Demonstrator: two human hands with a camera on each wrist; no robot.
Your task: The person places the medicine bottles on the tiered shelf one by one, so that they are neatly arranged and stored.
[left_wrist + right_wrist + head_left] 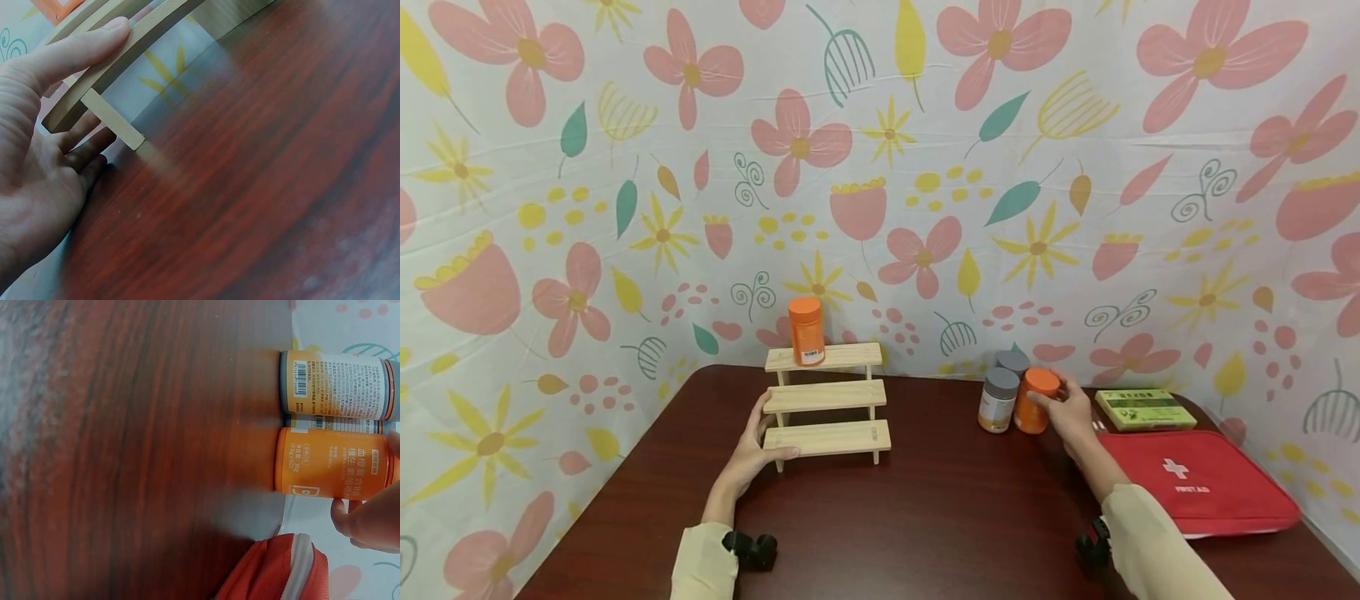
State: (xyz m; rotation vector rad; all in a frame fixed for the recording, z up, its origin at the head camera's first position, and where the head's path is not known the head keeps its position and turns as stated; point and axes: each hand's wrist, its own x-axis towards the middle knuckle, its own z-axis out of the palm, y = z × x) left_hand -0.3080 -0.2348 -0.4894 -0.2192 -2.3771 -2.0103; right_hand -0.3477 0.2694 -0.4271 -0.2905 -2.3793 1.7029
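Note:
A three-tier wooden step rack (831,439) stands at the left of the table, and an orange bottle (807,333) sits upright on its top tier. My left hand (745,458) grips the rack's left end, the thumb (94,45) lying on the lowest tier and the fingers reaching behind it. Across the table, my right hand (1070,417) holds a second orange bottle (331,462) by its upper part, with fingers around the side near the cap. Right beside that bottle is a grey-capped bottle (997,408) with a white and yellow label; another grey-capped bottle (1012,360) is partly hidden behind them.
A red first aid pouch (1202,483) lies at the right, near my right forearm. Behind it is a flat yellow-green box (1145,409). Dark brown wood makes up the tabletop (940,508), and a flower-printed cloth (925,167) hangs along its back edge.

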